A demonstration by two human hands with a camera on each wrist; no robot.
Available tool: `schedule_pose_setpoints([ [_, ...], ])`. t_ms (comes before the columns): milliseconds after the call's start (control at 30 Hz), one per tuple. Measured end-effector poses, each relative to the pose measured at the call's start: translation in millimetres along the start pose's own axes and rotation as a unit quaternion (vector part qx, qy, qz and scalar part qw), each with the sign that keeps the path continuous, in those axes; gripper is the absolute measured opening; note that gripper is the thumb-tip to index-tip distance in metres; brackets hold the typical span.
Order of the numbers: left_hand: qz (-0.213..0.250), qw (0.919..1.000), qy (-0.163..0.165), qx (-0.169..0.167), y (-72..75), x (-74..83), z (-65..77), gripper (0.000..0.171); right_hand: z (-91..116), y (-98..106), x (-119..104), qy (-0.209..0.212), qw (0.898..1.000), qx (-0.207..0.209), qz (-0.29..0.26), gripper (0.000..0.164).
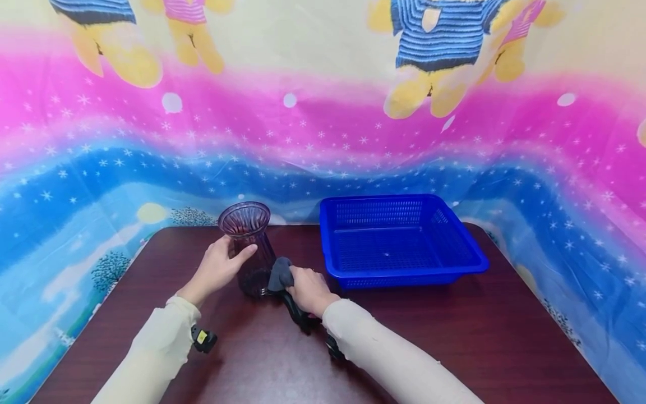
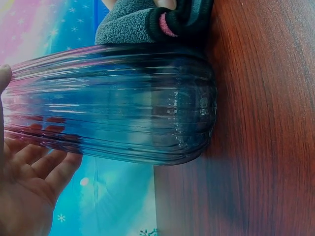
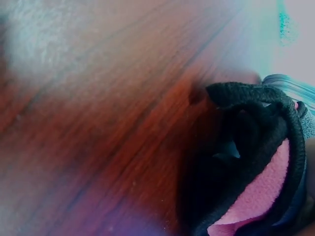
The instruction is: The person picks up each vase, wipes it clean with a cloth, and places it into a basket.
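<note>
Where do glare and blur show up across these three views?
Head: a pale sheen on the table near the bottom edge; left wrist: bright streaks along the ribbed vase; right wrist: whitish glare at upper left, wood grain soft, upper right corner washed out, dark folds of the cloth losing detail.

Pink-and-blue printed backdrop [image 1: 323, 132] behind brown table [image 1: 247, 359]

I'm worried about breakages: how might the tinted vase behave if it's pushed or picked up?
The vase looks rigid and see-through, so it probably won't flex, and it may be fragile if it's glass. Being tall and narrow, it could tip if pushed near the top. Being shiny, it might feel slippery, though its ribbed surface may help grip.
</note>
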State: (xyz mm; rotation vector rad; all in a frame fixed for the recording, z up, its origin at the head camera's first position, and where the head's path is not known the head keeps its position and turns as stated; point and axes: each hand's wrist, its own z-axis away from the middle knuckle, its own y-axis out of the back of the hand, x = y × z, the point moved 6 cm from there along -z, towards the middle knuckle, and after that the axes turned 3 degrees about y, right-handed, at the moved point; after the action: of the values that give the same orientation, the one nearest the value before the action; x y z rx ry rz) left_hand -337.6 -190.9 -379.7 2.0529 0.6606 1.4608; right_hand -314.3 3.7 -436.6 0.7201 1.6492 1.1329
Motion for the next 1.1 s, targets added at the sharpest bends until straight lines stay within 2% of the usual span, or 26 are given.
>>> schedule_pose_setpoints([
  [300,-0.001,1.0,0.001,-0.001,0.4,-0.2,0.2,0.051,2,-1,-2,0.009,1.0,-0.005,0.009,0.012],
  [467,-0.003,1.0,0.002,-0.001,0.3,-0.3,0.2,0.052,4,1,-2,0.01,1.0,0.007,-0.01,0.01],
  [633,-0.001,1.0,0.004,-0.003,0.0,0.0,0.4,0.053,6,5,-4,0.014,0.999,0.027,-0.039,0.015],
  [967,-0.002,1.0,0.006,0.001,-0.4,-1.5,-0.3,0.054,-1,38,-25,0.051,0.99,0.109,-0.071,0.023],
  [1100,-0.006,1.0,0.006,-0.002,-0.5,-2.4,0.7,0.056,-4,51,-33,0.057,0.989,0.111,-0.08,0.024],
])
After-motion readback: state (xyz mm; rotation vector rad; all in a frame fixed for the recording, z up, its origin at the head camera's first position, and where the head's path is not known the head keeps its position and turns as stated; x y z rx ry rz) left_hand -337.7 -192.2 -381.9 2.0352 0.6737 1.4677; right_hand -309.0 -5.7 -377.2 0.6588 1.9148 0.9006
